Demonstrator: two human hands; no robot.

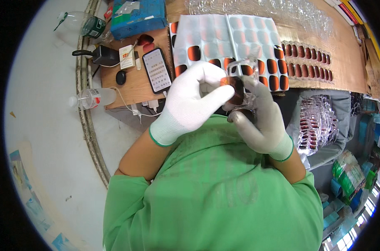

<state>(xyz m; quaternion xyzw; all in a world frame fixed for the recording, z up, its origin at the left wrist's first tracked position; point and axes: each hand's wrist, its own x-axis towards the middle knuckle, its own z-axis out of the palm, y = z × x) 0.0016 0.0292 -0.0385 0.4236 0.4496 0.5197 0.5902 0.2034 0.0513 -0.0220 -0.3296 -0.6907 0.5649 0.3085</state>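
My left hand, in a white knitted glove with a green cuff, pinches a dark, orange-edged sunglass lens between thumb and fingers. Close beside it, my right hand, in a greyer glove, grips a clear plastic holder. Another dark lens shows low in that hand, partly covered by the fingers. Whether the pinched lens touches the holder I cannot tell. Just beyond both hands lie rows of orange-to-black lenses, many under a translucent white sheet.
At the left stand a lit phone, a small box, a black case and plastic bottles. Filled clear strips of lenses line the right tabletop. A grey-lined bin holds more strips. Clear plastic lies at the back.
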